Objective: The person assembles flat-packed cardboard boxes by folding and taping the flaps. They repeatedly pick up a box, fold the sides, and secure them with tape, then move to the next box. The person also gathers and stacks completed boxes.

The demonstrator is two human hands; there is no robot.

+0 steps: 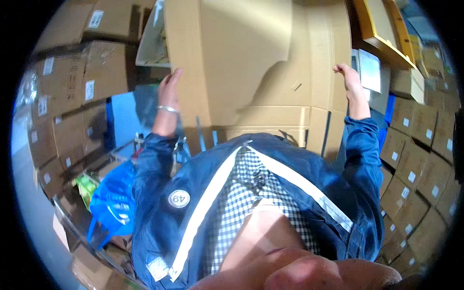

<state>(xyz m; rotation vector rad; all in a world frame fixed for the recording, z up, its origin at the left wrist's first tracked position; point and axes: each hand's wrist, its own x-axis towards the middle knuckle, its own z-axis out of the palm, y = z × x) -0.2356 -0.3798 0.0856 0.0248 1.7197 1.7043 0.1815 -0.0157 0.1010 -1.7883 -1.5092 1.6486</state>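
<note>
Our head (309, 278) is nearest; the open corrugated carton (241, 63) lies ahead. Our left hand (169, 89) and right hand (352, 81), part-curled, meet its 2 sides; we cannot confirm grip. Probably light, semi-stiff: hold there.

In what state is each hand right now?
Left hand: at the left edge of the cardboard; grip cannot be told.
Right hand: bent at its right edge; grip also unclear.

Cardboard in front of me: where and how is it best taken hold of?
Probably by its opposite side edges: left grip from the left, right grip from the right. The cardboard is broad and creased into panels, so holding one edge alone might let it fold. Both grips are at those edges.
</note>
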